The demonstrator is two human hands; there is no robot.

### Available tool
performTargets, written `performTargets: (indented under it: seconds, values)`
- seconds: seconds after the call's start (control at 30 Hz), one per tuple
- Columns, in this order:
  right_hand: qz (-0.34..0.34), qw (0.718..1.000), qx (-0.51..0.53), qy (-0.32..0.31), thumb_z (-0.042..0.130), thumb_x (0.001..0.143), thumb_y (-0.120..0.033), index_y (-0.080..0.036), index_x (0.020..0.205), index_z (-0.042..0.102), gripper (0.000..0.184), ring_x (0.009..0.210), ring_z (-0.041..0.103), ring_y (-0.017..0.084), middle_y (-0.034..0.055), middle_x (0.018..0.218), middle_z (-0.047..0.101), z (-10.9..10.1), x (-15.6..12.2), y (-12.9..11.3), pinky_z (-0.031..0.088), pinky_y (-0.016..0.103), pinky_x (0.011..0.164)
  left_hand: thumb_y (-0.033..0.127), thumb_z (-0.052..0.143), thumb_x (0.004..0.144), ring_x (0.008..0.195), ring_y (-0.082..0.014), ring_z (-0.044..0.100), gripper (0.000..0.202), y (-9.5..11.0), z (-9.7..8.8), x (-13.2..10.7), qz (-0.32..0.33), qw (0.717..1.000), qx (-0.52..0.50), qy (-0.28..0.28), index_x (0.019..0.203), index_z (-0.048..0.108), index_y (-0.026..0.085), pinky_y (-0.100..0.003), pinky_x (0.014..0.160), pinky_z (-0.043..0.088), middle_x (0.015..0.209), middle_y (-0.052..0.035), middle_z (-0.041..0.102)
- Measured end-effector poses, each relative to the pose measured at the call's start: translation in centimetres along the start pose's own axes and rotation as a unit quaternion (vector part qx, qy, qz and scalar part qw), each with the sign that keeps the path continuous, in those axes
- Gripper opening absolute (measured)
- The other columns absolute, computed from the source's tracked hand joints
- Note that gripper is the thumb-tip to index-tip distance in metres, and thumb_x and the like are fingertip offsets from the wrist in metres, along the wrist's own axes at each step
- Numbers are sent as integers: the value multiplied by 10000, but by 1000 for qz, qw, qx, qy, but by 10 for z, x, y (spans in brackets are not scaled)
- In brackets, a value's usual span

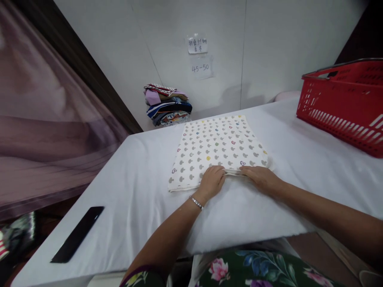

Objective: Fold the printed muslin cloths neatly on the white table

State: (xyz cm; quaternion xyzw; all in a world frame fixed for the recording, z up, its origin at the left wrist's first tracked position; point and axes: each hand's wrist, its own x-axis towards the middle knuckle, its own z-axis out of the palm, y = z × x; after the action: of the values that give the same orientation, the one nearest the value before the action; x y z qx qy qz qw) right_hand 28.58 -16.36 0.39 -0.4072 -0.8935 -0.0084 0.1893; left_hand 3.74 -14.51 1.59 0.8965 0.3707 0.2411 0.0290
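Observation:
A folded white cloth (218, 147) with small grey and coloured mushroom prints lies flat on the white table (134, 191). My left hand (212, 181), with a silver bracelet at the wrist, curls its fingers round the cloth's near edge. My right hand (259, 176) rests at the same edge just to the right, fingers pinching the layers of the cloth.
A stack of folded clothes (168, 105) sits at the table's far side against the wall. A red plastic basket (344, 107) stands at the right. A black flat object (77, 233) lies near the front left edge. Two paper notes (199, 56) hang on the wall.

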Motion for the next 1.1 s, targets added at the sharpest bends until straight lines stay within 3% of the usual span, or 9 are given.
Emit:
performTargets:
  seconds: [0.17,0.4,0.73,0.87,1.1]
  values:
    - [-48,998,-8,44,345,893,-145,-229,1205,504,360,1051,571,227,106,1321,500,-1,-4,3,474,376,782,186,445,880,975,-162,528,82,-1,1,2,-22,1000,-13,-2,882,526,202,-320,812,453,1005,-37,594]
    - [-21,996,-55,62,459,874,-208,-195,1137,529,272,1126,514,258,143,1319,486,-1,2,3,446,425,840,183,454,871,984,-165,527,70,-2,1,2,-28,999,-18,-1,865,521,204,-323,815,454,1014,-39,588]
    - [-64,993,-79,57,389,904,-147,-159,933,592,206,1157,476,255,136,1253,538,-1,8,-1,416,420,861,184,462,869,987,-169,525,84,-2,3,2,-29,999,-35,6,896,540,202,-333,847,453,1060,-36,590]
    - [-68,993,-83,52,381,904,-142,-162,882,593,215,1178,458,259,128,1260,534,2,8,0,404,435,882,189,468,870,1040,-165,517,89,-3,3,1,-14,1000,-21,14,912,545,201,-330,876,445,1153,-45,562]
    - [-48,996,-73,28,414,896,-181,-161,841,583,178,1161,474,256,122,1231,556,4,11,5,404,426,889,101,446,856,1065,-189,515,177,-1,8,2,74,990,117,-17,953,563,192,-350,864,432,1242,-61,531]
